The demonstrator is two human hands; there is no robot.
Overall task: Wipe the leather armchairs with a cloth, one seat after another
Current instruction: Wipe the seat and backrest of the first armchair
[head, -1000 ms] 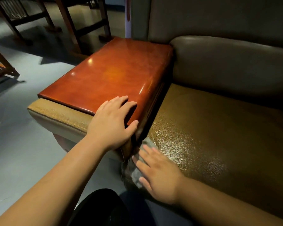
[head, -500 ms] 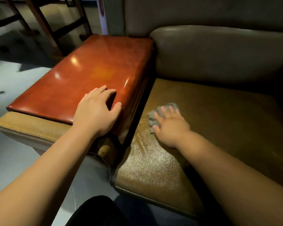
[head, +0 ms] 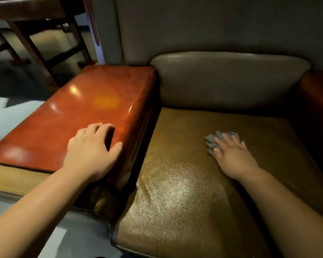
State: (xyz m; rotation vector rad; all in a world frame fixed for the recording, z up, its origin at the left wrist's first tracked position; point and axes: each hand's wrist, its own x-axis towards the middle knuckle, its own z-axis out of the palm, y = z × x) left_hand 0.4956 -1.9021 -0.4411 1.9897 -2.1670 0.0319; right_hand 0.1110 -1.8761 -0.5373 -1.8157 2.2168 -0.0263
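Mid-seat: right hand point(head: 231, 155) flat, fingers straight, pressing cloth point(head: 215, 141) on cushion point(head: 175, 192); left hand point(head: 90, 151) open, bracing on armrest point(head: 78, 112). Beyond cloth, backrest point(head: 227, 81) likely unwiped; other chairs left.

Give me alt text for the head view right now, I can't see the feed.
The right hand presses a grey cloth flat on the brown leather seat cushion of an armchair. The left hand rests on the glossy red-brown wooden armrest beside it, below the grey back cushion.
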